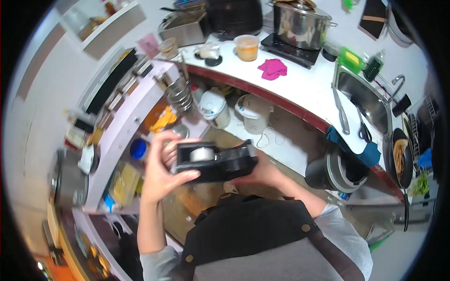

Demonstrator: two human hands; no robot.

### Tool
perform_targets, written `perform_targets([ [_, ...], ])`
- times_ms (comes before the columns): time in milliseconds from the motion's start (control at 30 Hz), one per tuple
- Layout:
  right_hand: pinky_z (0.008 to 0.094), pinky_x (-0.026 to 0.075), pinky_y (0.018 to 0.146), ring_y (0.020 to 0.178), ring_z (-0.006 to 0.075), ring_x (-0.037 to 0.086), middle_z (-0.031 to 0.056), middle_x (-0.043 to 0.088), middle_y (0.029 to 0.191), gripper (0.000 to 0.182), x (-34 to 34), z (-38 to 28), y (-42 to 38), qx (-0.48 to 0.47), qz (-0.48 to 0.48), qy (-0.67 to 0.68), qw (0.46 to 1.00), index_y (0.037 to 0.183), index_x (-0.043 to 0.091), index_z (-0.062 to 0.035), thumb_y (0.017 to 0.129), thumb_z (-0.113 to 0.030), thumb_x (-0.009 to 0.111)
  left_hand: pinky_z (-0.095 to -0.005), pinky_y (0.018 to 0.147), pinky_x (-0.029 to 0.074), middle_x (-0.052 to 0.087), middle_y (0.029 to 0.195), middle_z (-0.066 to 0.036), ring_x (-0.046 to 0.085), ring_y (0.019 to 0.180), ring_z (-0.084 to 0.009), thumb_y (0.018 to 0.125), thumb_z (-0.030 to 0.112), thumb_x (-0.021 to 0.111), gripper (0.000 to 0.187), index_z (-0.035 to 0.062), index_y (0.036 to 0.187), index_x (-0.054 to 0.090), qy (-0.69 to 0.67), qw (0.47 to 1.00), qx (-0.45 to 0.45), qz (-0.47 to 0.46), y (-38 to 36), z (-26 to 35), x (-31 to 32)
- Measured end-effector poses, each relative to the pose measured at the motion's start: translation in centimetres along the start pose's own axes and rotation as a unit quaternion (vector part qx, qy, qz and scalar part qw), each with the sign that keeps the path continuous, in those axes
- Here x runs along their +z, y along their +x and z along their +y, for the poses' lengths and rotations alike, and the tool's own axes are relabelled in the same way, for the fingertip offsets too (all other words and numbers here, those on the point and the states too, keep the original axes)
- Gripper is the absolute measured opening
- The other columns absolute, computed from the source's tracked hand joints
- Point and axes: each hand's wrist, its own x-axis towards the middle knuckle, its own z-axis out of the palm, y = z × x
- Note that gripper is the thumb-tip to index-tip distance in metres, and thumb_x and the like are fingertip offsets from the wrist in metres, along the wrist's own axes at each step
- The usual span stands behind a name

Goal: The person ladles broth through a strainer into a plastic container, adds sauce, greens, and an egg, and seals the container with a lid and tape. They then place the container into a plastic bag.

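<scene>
A black tape dispenser (229, 161) with a whitish roll of tape (202, 154) is held up in front of my body, over the floor. My left hand (165, 161) grips its left end, the thumb lying along the lower front edge. At the other end my right hand (260, 169) holds it from behind and below; most of those fingers are hidden by the dispenser. The dispenser is apart from the counter and the shelves.
Across the white counter (304, 89) are a large pot (302, 28), a plastic tub (247, 48), a pink cloth (273, 69), a knife (341, 112) and scissors (363, 126). A frying pan (393, 173) sticks out at right. Below stand a bin (328, 171) and white buckets (253, 114).
</scene>
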Motion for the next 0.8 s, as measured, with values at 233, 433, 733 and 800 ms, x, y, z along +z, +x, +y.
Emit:
perform_targets([
  [233, 0.0287, 0.042, 0.088, 0.098, 0.0132, 0.052, 0.0050, 0.054, 0.105, 0.067, -5.6, 3.9, 3.1, 0.074, 0.372, 0.081, 0.921, 0.116, 0.043, -0.0050, 0.059, 0.000, 0.078, -0.0313, 0.098, 0.039, 0.054, 0.122, -0.014, 0.053, 0.112, -0.0198, 0.066, -0.003, 0.076, 0.077, 0.0086, 0.126, 0.030, -0.153, 0.897, -0.017, -0.415, 24.7, -9.6, 2.9],
  [433, 0.0273, 0.044, 0.083, 0.091, 0.0131, 0.054, 0.0062, 0.056, 0.099, 0.056, -10.3, 7.1, 3.5, 0.061, 0.584, -0.031, 0.809, 0.108, 0.046, -0.0013, 0.061, 0.001, 0.077, -0.0330, 0.103, 0.033, 0.043, 0.134, -0.015, 0.042, 0.123, -0.0196, 0.071, 0.005, 0.075, 0.087, 0.0081, 0.140, 0.023, -0.199, 0.799, -0.004, -0.568, 35.4, -15.5, 12.9],
  [733, 0.0405, 0.045, 0.081, 0.093, 0.0336, 0.057, 0.0190, 0.057, 0.097, 0.058, -17.4, 13.9, 7.5, 0.117, 0.769, -0.308, 0.547, 0.105, 0.053, -0.0007, 0.058, -0.018, 0.083, -0.0327, 0.089, 0.047, 0.055, 0.118, -0.013, 0.053, 0.112, -0.0218, 0.083, 0.010, 0.064, 0.042, 0.0055, 0.121, 0.048, 0.003, 0.956, 0.053, -0.290, 36.7, -18.3, 21.3],
  [800, 0.0420, 0.044, 0.079, 0.091, 0.0345, 0.053, 0.0180, 0.055, 0.094, 0.058, -18.3, 13.8, 9.3, 0.148, 0.780, -0.289, 0.535, 0.104, 0.052, 0.0015, 0.059, -0.020, 0.082, -0.0307, 0.082, 0.049, 0.058, 0.110, -0.011, 0.057, 0.104, -0.0193, 0.085, 0.014, 0.061, 0.033, 0.0041, 0.116, 0.051, 0.016, 0.949, 0.003, -0.315, 36.8, -19.4, 21.1],
])
